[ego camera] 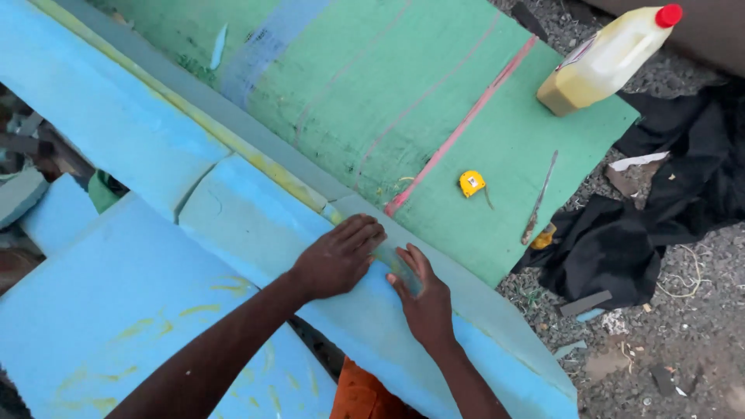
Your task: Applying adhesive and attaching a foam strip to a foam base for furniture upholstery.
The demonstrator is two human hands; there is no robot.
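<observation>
My left hand [335,257] lies flat, fingers together, on a light blue foam slab [256,225] near its grey upper edge. Just to its right, my right hand [423,299] presses its fingers onto the same slab, over a greenish smear of glue. Neither hand grips anything. A yellow glue line runs along the seam where the blue foam meets the grey strip [233,124]. Beyond that lies a green foam sheet [497,147] with pink lines across it.
On the green sheet lie a small yellow tape measure [471,183], a thin blade [538,199] and a plastic jug of yellowish liquid with a red cap [605,60]. Black cloth [660,209] lies on gravel at right. More blue foam [132,310] sits lower left.
</observation>
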